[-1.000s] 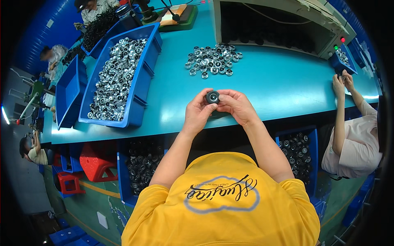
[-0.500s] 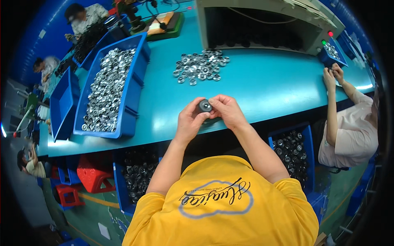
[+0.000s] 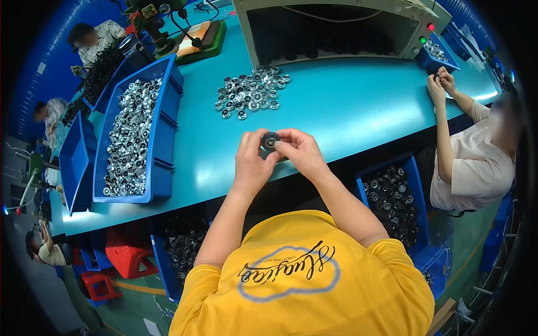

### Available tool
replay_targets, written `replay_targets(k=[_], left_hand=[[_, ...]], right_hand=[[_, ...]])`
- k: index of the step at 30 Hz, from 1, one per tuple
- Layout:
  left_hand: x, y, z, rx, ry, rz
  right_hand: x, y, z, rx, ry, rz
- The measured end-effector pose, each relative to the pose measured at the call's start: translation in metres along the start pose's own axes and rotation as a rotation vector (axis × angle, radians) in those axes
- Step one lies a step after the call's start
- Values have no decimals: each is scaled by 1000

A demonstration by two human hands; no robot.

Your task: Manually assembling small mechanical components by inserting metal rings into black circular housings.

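Observation:
Between my hands, above the table's near edge, is a small black wheel (image 3: 269,138) with a lighter metallic centre. My left hand (image 3: 249,161) has its fingers and thumb closed round its left side. Thumb and fingertips of my right hand (image 3: 302,154) pinch the wheel from the right. Further off on the blue-green tabletop (image 3: 325,112) lies a loose heap of small shiny silver-and-black round parts (image 3: 246,94). Neither hand touches that heap.
Left on the table stands a long blue bin (image 3: 158,123) of shiny round parts, beside another blue bin (image 3: 72,162). Bins of black wheels (image 3: 392,204) sit below the table edge on both sides. A machine housing (image 3: 246,33) stands behind; a co-worker (image 3: 473,148) sits right.
The wheel has been turned in my fingers: its centre showed bright silver before and looks darker and brassy now. Both hands still hold it. The whole view has shifted slightly.

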State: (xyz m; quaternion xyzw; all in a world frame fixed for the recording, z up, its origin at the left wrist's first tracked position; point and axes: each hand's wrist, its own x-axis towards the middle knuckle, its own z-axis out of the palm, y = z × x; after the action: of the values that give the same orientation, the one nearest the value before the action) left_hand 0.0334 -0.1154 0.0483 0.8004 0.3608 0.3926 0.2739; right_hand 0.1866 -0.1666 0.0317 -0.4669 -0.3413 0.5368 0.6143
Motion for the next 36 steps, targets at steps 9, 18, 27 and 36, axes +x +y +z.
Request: replay_targets(k=[9, 18, 27, 36], left_hand=[[-4, -11, 5, 101, 21, 148], [-1, -19, -27, 209, 73, 155], [-12, -28, -65, 349, 83, 111], [-34, -62, -120, 729, -57, -238]], right_hand=[[4, 0, -8, 60, 16, 72], [14, -13, -1, -128, -91, 76], [24, -7, 10, -232, -94, 42], [28, -14, 41, -739, -224, -222]])
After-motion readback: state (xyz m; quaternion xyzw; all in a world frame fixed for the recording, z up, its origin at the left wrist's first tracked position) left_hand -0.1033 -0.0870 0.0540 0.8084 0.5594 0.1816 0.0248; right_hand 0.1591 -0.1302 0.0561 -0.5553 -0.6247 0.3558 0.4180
